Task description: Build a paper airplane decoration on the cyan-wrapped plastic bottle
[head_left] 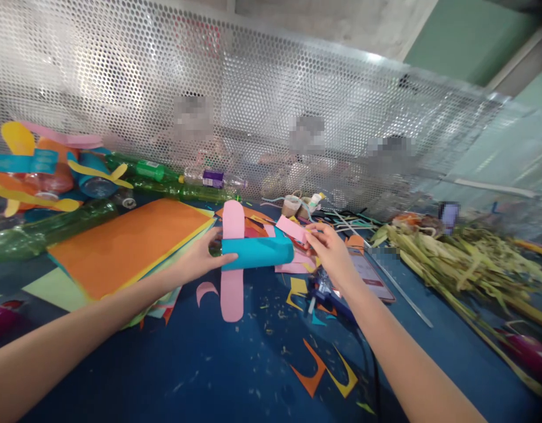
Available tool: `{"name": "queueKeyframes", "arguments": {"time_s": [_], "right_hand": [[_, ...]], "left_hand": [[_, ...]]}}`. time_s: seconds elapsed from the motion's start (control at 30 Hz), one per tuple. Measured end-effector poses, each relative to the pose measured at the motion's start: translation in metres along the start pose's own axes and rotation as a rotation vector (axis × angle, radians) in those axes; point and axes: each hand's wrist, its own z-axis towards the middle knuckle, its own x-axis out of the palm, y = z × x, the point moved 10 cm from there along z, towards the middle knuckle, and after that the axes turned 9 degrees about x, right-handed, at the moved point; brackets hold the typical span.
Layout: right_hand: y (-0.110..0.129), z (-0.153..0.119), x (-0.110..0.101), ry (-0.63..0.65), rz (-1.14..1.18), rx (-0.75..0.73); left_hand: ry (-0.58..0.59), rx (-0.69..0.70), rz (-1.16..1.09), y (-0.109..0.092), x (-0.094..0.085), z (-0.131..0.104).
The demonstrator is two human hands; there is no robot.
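Observation:
A model plane with a blue paper-covered body [257, 252] and pink rounded paper wings [232, 294] lies across the middle of the view. My left hand [204, 254] grips its left end, with the thumb along the near side. Between the thumb and fingers of my right hand [326, 244] is a pink paper strip [290, 228], held close to the body's right end, beside a small upright blue piece. Whether the strip touches the body I cannot tell. Below the right hand lies a blue glue gun [332, 299], partly covered by the wrist.
Stacked coloured paper [134, 247] lies left, before green plastic bottles [54, 232] and finished paper planes [46, 167]. Orange scraps [312, 370] are in front. Dried husks [447, 264] cover the right side. A perforated metal panel [262, 88] stands behind, with people beyond.

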Motion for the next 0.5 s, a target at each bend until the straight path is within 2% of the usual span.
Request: {"name": "queueKeyframes", "arguments": {"time_s": [0.23, 0.37, 0.5], "right_hand": [[-0.018, 0.002, 0.013, 0.152, -0.045, 0.077], [-0.02, 0.0, 0.015, 0.161, -0.081, 0.065], [-0.025, 0.004, 0.01, 0.127, -0.182, 0.048]], "left_hand": [[-0.074, -0.037, 0.003, 0.015, -0.008, 0.001], [-0.121, -0.029, 0.021, 0.016, -0.016, 0.001], [-0.193, -0.047, 0.029, 0.023, -0.033, 0.004]]}}
